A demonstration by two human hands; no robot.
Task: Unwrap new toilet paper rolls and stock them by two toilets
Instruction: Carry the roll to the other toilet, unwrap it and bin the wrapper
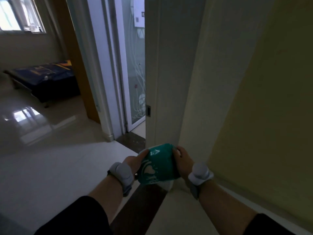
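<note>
**Toilet paper roll (159, 165) held between left hand (133, 162) and right hand (183, 159)**

The roll sits low in the middle of the view, up in the air in front of the person and touching no surface. It is inside a teal wrapper (162, 156) with white print (a heart shape is plain, the lettering too blurred to read). White paper shows at the wrapper's upper left edge and again at its bottom.

The left hand's grip is clenched on the left side of the roll, with the fingers curled against the wrapper. The right hand's grip grasps the upper right edge, fingers bent over the top. Each wrist carries a grey band, the left band (121, 173) and the right band (200, 173). Black sleeves (76, 216) cover the arms nearer the camera.

Just beyond the roll a white door frame (167, 73) rises through the picture, with a small metal latch plate (148, 111) on its edge. To its left stands a frosted glass door (135, 73) patterned with white swirls, and a dark speckled threshold strip (133, 141) lies at its foot. Further left an opening shows a room with a low bed (45, 77) under a dark blue cover. A bright window (18, 14) is high in the corner above it. The pale floor (50, 158) is glossy and mirrors the window's light. A yellowish wall (271, 99) fills the right side.
</note>
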